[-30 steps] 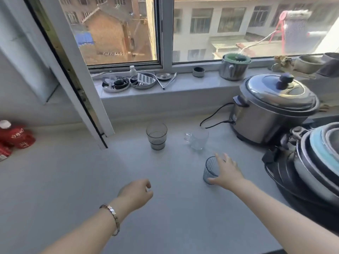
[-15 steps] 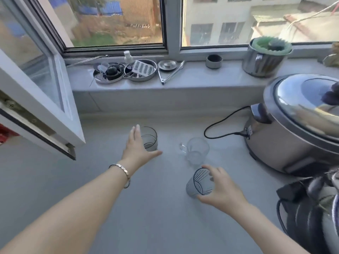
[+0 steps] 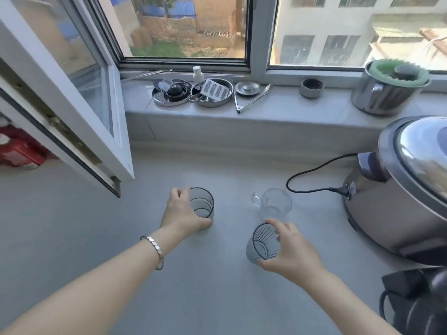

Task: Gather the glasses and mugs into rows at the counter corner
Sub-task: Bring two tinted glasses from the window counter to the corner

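A smoky grey glass (image 3: 203,206) with a dark rim stands on the grey counter (image 3: 96,238); my left hand (image 3: 182,213) wraps around its left side, thumb at its base. A second grey glass (image 3: 260,245) with a dark line pattern is tilted, gripped from the right by my right hand (image 3: 289,251). Just behind it a clear glass mug (image 3: 274,204) stands upright, handle to the left, touched by neither hand.
An open window sash (image 3: 72,112) juts over the counter at the left. A steel rice cooker (image 3: 408,184) with its black cord (image 3: 312,182) stands at the right. The sill holds steel dishes (image 3: 193,93), tongs and a pot (image 3: 389,90). A red package (image 3: 17,151) lies far left.
My left hand reached forward and closed around the smoky glass. My right hand took hold of the patterned glass and tilted it. The view moved closer to the counter.
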`<state>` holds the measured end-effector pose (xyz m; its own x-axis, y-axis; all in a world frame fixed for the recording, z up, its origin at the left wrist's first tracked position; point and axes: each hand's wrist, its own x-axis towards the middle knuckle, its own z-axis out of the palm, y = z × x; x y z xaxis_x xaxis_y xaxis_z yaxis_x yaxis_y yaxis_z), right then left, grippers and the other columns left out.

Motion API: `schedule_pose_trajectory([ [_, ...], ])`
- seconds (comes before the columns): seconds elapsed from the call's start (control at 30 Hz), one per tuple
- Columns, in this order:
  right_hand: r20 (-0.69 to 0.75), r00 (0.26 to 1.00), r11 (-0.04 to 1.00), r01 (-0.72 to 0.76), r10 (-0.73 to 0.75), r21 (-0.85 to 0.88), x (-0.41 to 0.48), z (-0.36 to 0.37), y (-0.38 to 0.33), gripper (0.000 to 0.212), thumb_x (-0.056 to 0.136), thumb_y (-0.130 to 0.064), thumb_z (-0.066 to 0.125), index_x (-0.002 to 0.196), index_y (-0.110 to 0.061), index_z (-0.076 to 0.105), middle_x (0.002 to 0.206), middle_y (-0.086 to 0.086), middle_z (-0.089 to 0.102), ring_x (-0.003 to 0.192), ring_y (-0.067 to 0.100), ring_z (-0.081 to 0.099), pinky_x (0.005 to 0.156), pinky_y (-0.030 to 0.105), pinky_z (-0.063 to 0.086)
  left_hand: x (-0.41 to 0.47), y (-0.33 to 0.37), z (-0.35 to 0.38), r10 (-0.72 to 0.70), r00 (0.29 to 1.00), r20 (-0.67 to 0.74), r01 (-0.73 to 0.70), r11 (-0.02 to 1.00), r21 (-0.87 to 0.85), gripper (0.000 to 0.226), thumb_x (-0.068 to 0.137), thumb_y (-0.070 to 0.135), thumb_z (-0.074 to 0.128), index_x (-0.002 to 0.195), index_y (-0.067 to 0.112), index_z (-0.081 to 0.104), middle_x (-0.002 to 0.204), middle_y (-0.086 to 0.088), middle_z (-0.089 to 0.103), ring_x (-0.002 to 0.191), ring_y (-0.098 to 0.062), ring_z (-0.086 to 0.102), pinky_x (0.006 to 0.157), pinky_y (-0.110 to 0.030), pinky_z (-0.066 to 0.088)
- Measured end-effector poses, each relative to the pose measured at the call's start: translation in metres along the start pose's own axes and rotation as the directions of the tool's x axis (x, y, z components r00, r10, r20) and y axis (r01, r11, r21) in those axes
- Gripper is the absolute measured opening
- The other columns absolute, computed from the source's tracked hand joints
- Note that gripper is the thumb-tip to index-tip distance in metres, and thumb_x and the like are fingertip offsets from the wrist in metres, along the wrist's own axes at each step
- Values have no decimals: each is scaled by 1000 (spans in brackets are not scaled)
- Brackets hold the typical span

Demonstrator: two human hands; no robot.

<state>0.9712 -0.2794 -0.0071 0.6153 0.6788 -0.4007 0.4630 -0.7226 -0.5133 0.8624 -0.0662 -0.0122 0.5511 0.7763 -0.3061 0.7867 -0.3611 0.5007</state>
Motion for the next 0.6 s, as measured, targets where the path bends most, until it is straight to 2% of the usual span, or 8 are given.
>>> schedule_pose_trajectory([
  [0.1, 11, 998, 995, 69, -68, -78, -6, 4, -18, 82, 66, -43, 73, 136, -38, 32, 106, -8, 36, 93, 15, 51, 76, 25, 43, -38, -24, -16, 22, 1000, 11, -21, 999, -47, 93, 59, 34, 80, 138, 27, 31, 118, 6, 30, 104, -12, 45, 79, -24, 41],
  [0.23, 65, 975, 959, 221, -213, -178, -23, 27, -63, 84, 66, -44, 74, 138, -37, 32, 102, -9, 32, 95, 16, 48, 76, 24, 39, -103, -77, -46, -54, 997, -50, 45, 987, -155, 98, 55, 37, 83, 138, 27, 31, 115, 9, 25, 121, -12, 44, 97, -27, 44],
  [0.33, 151, 932, 901, 358, -329, -244, -46, 56, -111, 85, 67, -46, 73, 139, -38, 28, 113, -6, 38, 107, 18, 53, 74, 21, 36, -163, -129, -67, -151, 980, -126, 122, 970, -210, 101, 56, 39, 84, 139, 27, 28, 122, 8, 28, 127, -11, 42, 101, -28, 44],
  [0.43, 255, 846, 805, 528, -469, -272, -81, 97, -165, 85, 68, -46, 72, 139, -38, 27, 124, -4, 41, 108, 19, 55, 78, 24, 42, -234, -185, -87, -264, 943, -205, 212, 947, -243, 103, 59, 41, 83, 142, 24, 25, 140, 4, 32, 133, -12, 37, 107, -27, 35],
  [0.5, 334, 768, 728, 633, -547, -264, -110, 131, -201, 84, 68, -45, 72, 139, -37, 28, 124, -2, 41, 107, 21, 56, 83, 27, 46, -285, -223, -99, -342, 900, -272, 262, 921, -290, 103, 59, 40, 83, 142, 22, 26, 143, 4, 35, 133, -13, 37, 110, -28, 34],
  [0.6, 437, 646, 612, 754, -626, -237, -163, 187, -252, 83, 68, -44, 72, 138, -37, 28, 123, -1, 41, 109, 23, 56, 84, 31, 50, -368, -276, -112, -451, 814, -366, 321, 875, -363, 98, 60, 34, 84, 141, 23, 29, 142, 7, 37, 131, -12, 39, 106, -24, 34],
])
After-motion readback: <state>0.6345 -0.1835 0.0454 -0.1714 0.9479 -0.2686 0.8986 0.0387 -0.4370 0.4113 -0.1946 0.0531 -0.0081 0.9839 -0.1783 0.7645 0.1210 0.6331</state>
